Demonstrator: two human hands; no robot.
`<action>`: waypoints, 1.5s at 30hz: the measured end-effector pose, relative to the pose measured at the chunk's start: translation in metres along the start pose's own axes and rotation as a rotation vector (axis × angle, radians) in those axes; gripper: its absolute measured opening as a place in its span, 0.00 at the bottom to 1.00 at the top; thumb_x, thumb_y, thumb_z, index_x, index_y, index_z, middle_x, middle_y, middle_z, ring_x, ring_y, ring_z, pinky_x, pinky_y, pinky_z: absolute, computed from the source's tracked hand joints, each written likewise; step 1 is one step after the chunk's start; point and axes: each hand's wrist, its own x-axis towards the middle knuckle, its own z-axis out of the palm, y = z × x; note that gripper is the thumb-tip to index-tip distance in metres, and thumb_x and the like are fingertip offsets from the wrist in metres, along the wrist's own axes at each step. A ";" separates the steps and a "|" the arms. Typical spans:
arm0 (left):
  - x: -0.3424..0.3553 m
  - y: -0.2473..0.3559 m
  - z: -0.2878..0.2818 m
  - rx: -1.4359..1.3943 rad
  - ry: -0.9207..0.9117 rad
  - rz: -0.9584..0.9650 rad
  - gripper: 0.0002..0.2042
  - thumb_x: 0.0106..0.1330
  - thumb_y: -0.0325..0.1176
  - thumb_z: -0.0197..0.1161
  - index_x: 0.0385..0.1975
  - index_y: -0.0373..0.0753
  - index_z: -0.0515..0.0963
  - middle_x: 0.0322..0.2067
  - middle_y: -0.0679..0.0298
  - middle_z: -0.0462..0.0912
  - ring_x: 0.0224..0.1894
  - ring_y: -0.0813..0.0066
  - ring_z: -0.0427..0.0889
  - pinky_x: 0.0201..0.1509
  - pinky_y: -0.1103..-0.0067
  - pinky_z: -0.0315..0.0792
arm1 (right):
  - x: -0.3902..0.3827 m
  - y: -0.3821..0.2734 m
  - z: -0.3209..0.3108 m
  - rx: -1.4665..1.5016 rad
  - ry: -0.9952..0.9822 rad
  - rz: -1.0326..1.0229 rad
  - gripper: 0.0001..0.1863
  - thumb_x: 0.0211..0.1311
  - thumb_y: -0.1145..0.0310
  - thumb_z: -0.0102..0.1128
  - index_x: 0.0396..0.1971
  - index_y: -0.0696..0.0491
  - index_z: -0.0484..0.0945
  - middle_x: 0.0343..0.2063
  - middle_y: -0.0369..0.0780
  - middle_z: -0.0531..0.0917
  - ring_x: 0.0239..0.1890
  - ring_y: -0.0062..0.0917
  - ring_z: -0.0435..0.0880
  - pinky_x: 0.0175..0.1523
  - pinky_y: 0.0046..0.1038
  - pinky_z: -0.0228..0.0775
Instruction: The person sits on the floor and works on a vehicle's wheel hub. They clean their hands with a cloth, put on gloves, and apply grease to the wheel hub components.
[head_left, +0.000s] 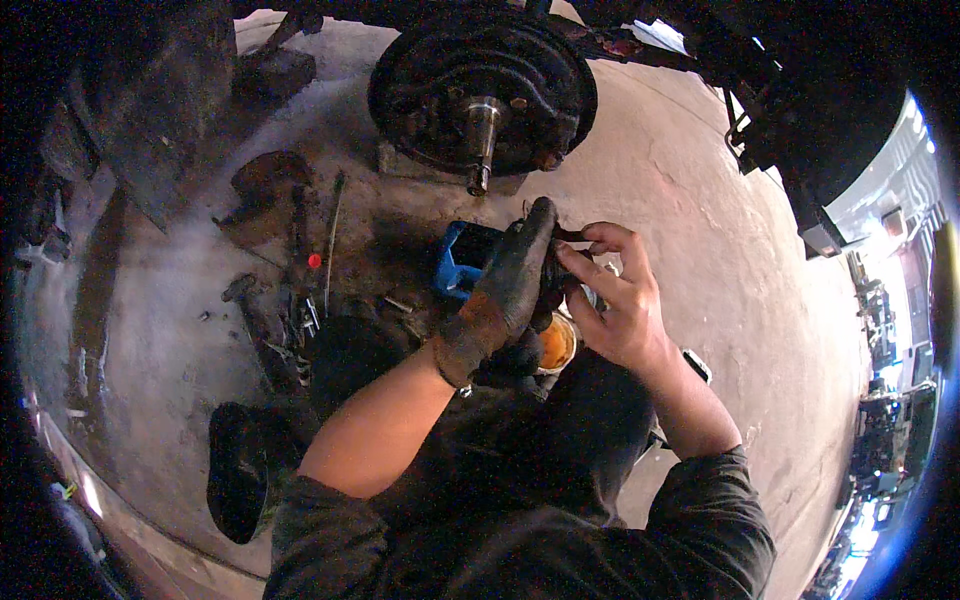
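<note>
My left hand (517, 265), in a dark, soiled work glove, is seen from its back, its palm turned toward my right hand. Bare, my right hand (620, 300) bends its fingers against something dark at the left palm and pinches there. What lies between the hands is too dark to name. Just left of the glove stands a blue open container (457, 272). Below the hands is a round tub (559, 346) with orange-brown matter inside. Ahead of my hands, a dark round backing plate (420, 105) carries a bare metal spindle (483, 130).
On the floor to the left lie a hammer (250, 310), a thin rod (333, 235), several metal tools (303, 325) and a small red round thing (314, 261). Dark vehicle parts (690, 65) overhang the far side. Cluttered equipment (890, 400) lines the right edge.
</note>
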 end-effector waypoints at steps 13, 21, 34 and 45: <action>0.013 0.022 0.006 -0.717 0.026 -0.357 0.19 0.77 0.49 0.42 0.45 0.40 0.71 0.31 0.69 0.75 0.31 0.84 0.73 0.32 0.84 0.68 | -0.008 -0.010 -0.019 -0.342 -0.003 -0.127 0.24 0.43 0.68 0.65 0.47 0.42 0.82 0.53 0.44 0.74 0.51 0.42 0.73 0.57 0.46 0.65; 0.000 -0.021 -0.002 0.409 0.010 0.409 0.25 0.70 0.30 0.46 0.65 0.25 0.58 0.57 0.44 0.71 0.55 0.49 0.72 0.66 0.62 0.60 | 0.001 -0.013 -0.027 -0.299 0.031 -0.100 0.22 0.47 0.62 0.66 0.47 0.43 0.81 0.56 0.46 0.71 0.53 0.43 0.71 0.59 0.47 0.62; -0.005 -0.025 -0.014 0.463 -0.166 0.438 0.37 0.63 0.55 0.60 0.63 0.32 0.63 0.61 0.49 0.70 0.66 0.53 0.65 0.74 0.58 0.48 | -0.002 -0.017 -0.034 -0.319 0.113 -0.161 0.25 0.52 0.43 0.64 0.35 0.50 0.84 0.49 0.48 0.76 0.51 0.44 0.74 0.58 0.48 0.61; -0.001 -0.024 -0.003 0.439 0.091 0.628 0.30 0.62 0.24 0.59 0.65 0.24 0.58 0.57 0.41 0.71 0.58 0.40 0.71 0.66 0.57 0.61 | -0.009 -0.018 -0.027 -0.347 0.120 -0.207 0.26 0.50 0.43 0.66 0.41 0.47 0.82 0.50 0.45 0.77 0.49 0.40 0.75 0.58 0.48 0.62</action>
